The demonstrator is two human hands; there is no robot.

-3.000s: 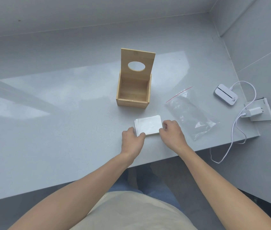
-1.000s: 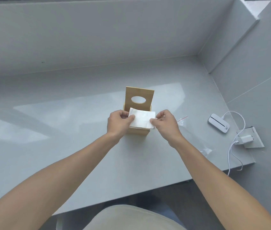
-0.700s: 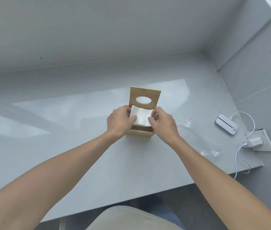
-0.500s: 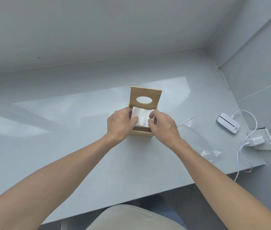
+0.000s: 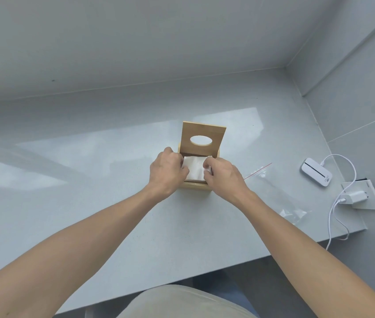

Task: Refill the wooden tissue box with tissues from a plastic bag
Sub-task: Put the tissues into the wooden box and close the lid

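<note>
Inside the wooden tissue box (image 5: 201,186), both hands' fingers (image 5: 207,162) apparently pinch the tissues (image 5: 194,169).

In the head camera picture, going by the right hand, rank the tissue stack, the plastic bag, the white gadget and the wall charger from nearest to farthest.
From the right hand:
1. Tissue stack, under its fingers, in the wooden box.
2. Plastic bag, flat on the counter just to its right.
3. White gadget, farther right.
4. Wall charger, far right, past the counter's edge.

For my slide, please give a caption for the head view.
Both hands, left and right, press a tissue stack into the open wooden box.
</note>
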